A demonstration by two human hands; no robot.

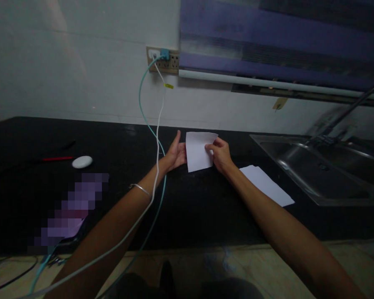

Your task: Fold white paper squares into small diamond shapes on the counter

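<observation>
A small white sheet of paper [198, 153] is held up over the black countertop, in front of the tiled wall. My right hand [220, 154] pinches its right side, thumb on the near face and fingers behind. My left hand [176, 154] is at the paper's left edge, thumb pointing up and fingers stretched out, their tips partly hidden behind the sheet. Whether those fingertips touch the paper I cannot tell. More white paper [268, 185] lies flat on the counter beside my right forearm.
A steel sink [299, 174] with a faucet is set in the black counter [205, 216] at right. White and teal cables run from the wall socket [166, 62] across my left forearm. At left lie a white oval object [82, 162], a red pen-like stick [57, 158] and a blurred-out purple item [77, 203].
</observation>
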